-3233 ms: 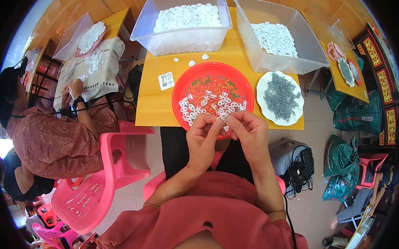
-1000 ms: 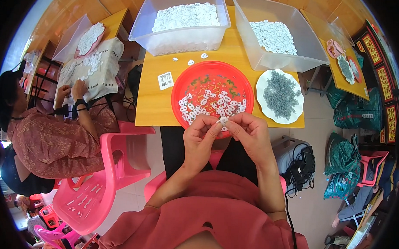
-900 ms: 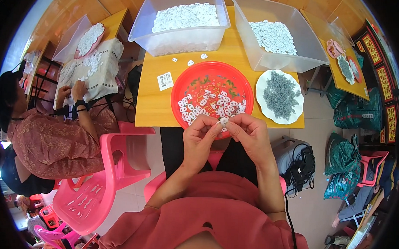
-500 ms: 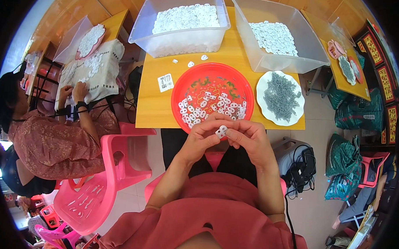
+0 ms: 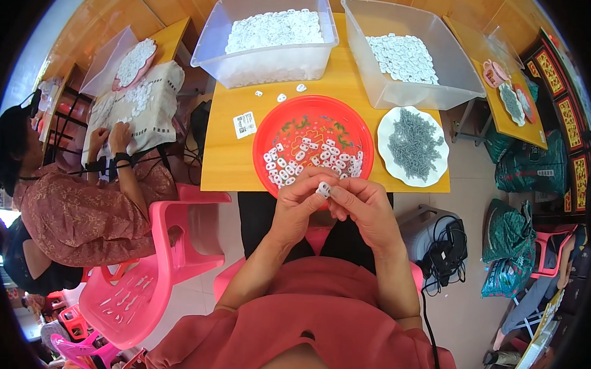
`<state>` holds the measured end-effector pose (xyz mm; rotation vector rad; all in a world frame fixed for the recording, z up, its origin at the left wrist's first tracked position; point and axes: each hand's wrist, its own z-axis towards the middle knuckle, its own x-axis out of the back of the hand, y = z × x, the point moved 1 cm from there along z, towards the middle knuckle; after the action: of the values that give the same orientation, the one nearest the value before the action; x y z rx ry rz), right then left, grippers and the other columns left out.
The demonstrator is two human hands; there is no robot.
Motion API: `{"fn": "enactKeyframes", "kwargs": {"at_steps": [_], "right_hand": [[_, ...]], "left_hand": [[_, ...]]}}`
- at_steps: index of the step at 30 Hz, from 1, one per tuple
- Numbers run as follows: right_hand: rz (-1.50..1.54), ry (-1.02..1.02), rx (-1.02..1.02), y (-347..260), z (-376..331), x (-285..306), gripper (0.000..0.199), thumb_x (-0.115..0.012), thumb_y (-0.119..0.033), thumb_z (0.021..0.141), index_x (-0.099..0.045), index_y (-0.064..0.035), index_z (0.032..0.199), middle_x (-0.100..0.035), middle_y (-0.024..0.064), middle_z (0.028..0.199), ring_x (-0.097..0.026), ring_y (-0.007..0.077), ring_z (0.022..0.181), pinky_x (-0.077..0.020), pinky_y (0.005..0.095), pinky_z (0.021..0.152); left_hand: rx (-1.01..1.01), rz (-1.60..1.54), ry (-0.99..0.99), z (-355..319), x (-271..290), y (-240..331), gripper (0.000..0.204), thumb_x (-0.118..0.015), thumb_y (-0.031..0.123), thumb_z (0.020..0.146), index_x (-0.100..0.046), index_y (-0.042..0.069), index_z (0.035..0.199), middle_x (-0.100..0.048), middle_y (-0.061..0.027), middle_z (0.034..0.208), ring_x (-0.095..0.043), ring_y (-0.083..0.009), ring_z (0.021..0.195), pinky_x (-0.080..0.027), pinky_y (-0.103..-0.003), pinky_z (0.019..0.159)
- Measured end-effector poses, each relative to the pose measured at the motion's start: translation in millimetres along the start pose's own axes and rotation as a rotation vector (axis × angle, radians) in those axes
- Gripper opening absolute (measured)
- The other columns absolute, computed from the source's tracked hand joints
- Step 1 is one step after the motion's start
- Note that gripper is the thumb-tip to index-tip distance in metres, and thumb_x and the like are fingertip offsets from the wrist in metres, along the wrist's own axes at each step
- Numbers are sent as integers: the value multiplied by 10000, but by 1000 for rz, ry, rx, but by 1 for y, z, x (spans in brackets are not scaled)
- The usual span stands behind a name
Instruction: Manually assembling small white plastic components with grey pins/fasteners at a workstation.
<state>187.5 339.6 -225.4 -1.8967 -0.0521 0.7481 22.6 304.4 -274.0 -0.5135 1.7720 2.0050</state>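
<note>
Small white piece (image 5: 323, 189): hard-looking, probably plastic, rounded in outline, with dark openings in its face. It sits above the near rim of the tray, between the two hands. Left hand (image 5: 293, 207): thumb and fingers closed on the piece from its left. Right hand (image 5: 367, 208): thumb and fingers pinched on it from its right; the two hands meet at the fingertips.

Beneath and beyond: round red tray (image 5: 298, 109), glossy, printed with green and yellow decoration, with similar white pieces (image 5: 338, 161) scattered mostly over its near half. To its right, a white plate (image 5: 384, 143) with a wavy, scalloped rim, heaped with slender grey parts (image 5: 414, 144) (a bristly, tangled mass; single shapes too fine to resolve).

Worktop (image 5: 228, 166): smooth, yellow, wood-toned. At its far side, two translucent tubs with sloping walls: the left tub (image 5: 267, 66) deeply filled with white pieces, the right tub (image 5: 446, 63) holding a shallower layer. Flat white printed card (image 5: 244, 124) left of the tray.
</note>
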Motion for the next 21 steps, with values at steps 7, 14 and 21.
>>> {"fn": "enactKeyframes", "kwargs": {"at_steps": [7, 14, 21], "right_hand": [[-32, -19, -31, -7, 0, 8, 175, -671, -170, 1036, -721, -14, 976, -638, -3, 776, -538, 56, 645, -405, 203, 583], [-681, -32, 372, -15, -10, -5, 149, -671, -102, 1027, -637, 8, 1122, -672, 61, 923, -646, 145, 741, -505, 279, 653], [-984, 89, 683, -4, -8, -9, 152, -671, -68, 1003, -629, 3, 1131, -674, 187, 938, -691, 351, 803, -545, 383, 730]], "left_hand": [[-47, 124, -64, 3, -2, 11, 257, -669, 72, 1011, -726, 15, 1255, -632, -95, 1280, -618, -191, 1179, -498, -337, 1027], [-63, 103, 58, -2, -10, 4, 324, -649, 168, 1029, -684, -31, 1283, -642, -109, 1276, -608, -216, 1206, -442, -377, 1095], [-31, 18, 130, -7, -20, -3, 321, -593, 170, 1070, -649, -46, 1302, -688, -140, 1271, -641, -207, 1185, -468, -360, 1077]]}}
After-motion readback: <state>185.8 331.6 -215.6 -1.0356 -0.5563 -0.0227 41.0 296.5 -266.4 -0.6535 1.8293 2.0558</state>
